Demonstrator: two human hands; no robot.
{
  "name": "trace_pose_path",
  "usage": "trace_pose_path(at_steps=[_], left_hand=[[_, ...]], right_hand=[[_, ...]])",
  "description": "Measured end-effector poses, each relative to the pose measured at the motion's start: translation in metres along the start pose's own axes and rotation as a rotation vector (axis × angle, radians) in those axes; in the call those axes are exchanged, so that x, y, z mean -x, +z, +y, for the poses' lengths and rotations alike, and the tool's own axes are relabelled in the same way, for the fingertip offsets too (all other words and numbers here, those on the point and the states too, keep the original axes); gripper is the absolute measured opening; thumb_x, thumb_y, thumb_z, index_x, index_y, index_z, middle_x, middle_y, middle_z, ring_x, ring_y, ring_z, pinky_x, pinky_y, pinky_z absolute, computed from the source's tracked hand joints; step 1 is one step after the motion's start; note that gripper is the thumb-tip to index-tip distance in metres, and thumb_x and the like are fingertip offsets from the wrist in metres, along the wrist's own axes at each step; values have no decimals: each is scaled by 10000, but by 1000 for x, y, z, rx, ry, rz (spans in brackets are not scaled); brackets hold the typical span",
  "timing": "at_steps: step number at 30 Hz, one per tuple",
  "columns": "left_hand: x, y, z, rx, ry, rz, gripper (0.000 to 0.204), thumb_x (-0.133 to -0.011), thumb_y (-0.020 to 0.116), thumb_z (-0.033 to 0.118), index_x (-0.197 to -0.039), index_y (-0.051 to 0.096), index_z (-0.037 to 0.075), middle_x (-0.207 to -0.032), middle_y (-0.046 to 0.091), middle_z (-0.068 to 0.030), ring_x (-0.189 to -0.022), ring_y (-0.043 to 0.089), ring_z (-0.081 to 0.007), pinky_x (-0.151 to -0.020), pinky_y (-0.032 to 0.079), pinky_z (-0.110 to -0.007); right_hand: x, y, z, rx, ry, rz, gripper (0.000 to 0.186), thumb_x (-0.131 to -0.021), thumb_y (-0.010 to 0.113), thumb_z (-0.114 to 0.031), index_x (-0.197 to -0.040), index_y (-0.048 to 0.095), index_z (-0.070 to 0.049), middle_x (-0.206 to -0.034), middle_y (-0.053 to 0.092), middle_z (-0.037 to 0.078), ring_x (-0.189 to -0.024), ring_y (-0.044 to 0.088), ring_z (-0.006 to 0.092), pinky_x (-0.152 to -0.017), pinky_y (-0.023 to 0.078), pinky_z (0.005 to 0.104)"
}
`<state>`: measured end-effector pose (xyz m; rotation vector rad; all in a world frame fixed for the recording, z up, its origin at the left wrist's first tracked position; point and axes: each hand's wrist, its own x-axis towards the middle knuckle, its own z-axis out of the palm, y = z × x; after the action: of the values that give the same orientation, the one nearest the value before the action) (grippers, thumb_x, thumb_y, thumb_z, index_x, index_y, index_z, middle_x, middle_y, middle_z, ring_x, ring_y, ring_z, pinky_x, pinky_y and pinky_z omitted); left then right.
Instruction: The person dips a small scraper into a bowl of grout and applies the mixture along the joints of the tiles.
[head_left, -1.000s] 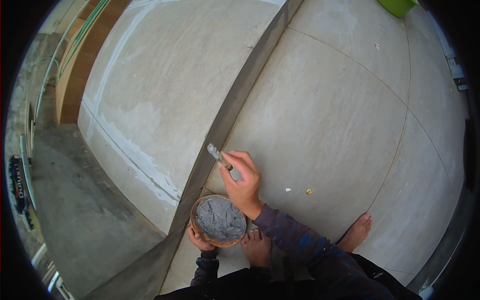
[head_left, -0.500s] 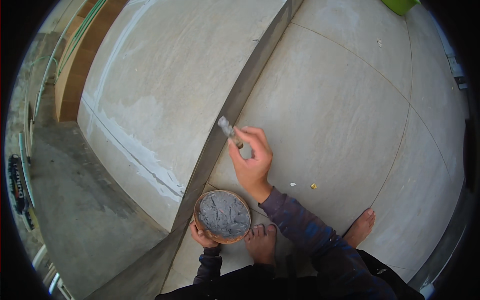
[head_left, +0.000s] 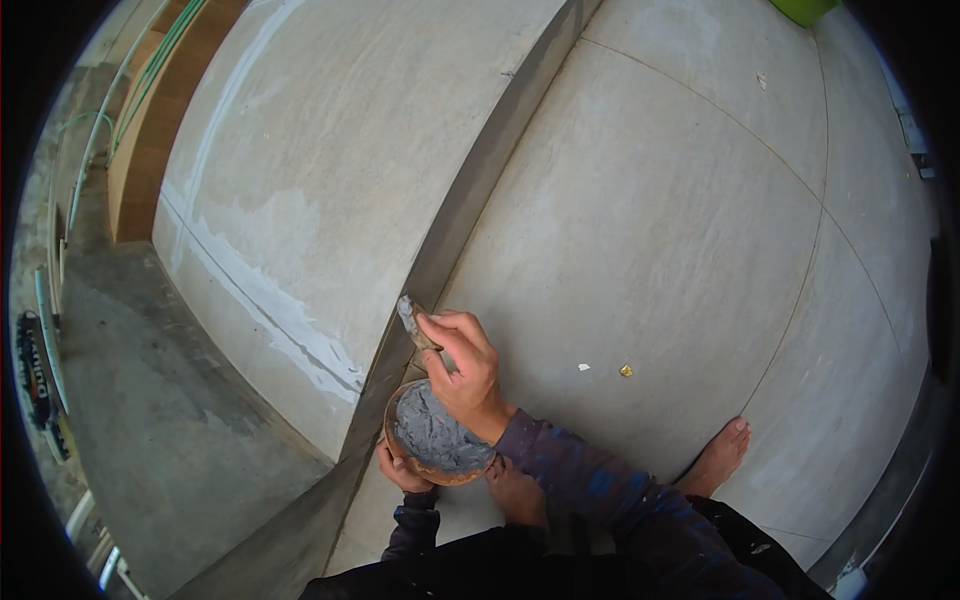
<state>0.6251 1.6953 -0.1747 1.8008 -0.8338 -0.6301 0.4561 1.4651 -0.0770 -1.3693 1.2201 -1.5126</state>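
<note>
My left hand (head_left: 403,472) grips the lower left rim of a round brown bowl (head_left: 447,479), held level above the floor. Thick grey paste (head_left: 428,432) with a rough, furrowed top fills much of it. Just over the bowl's upper right edge, my right hand (head_left: 465,372) pinches a small flat scraper (head_left: 417,325) between thumb and fingers. Grey paste coats its tip, which points up and left toward the step's edge. Part of the bowl is hidden behind my right hand.
A raised concrete step (head_left: 330,150) on the left has pale filler streaks (head_left: 290,345) along a seam. My bare feet stand on the grey floor (head_left: 640,230). A white chip and a gold scrap (head_left: 626,370) lie there. A green tub (head_left: 803,10) is at the far right.
My right hand has moved down and left with the scraper, from above the floor by the step to over the bowl's edge. The left hand and bowl have barely shifted.
</note>
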Motion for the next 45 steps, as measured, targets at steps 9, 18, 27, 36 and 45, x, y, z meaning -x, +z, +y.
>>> trace_pose_path(at_steps=[9,18,27,36,45], left_hand=[[1,6,2,69,18,29,903,-921,517,840,-1152,576,-31,-1074,597,-70,-994,591,-180,-885,498,-365],[-3,0,4,-37,65,63,928,-907,503,874,-1105,610,-27,-1016,656,-66,-920,619,-157,-833,525,-343],[-1,15,13,-28,62,54,966,-898,467,902,-1102,622,-29,-987,665,-68,-918,632,-159,-835,531,-353],[-5,11,11,-23,52,74,961,-906,482,886,-1125,623,-39,-981,688,-72,-918,647,-163,-835,542,-354],[1,1,5,-109,48,70,955,-940,434,857,-1124,637,-59,-954,713,-98,-905,662,-182,-821,543,-362]], right_hand=[[-28,28,15,19,-59,225,432,-738,777,123,-1154,745,9,-1082,638,114,-977,666,277,-789,572,354],[-31,-5,-2,8,69,133,433,-782,743,114,-1201,735,9,-1126,676,130,-991,684,296,-834,580,369],[4,11,0,86,-97,-26,433,-840,649,119,-1262,702,38,-1239,690,170,-1111,665,345,-957,561,428],[-40,-34,-32,17,84,-169,372,-885,733,37,-1254,691,23,-1104,706,170,-958,685,299,-789,557,374],[-126,-29,-44,256,-39,-619,375,-958,630,-51,-1315,621,65,-1125,698,262,-1012,641,449,-944,502,496]])
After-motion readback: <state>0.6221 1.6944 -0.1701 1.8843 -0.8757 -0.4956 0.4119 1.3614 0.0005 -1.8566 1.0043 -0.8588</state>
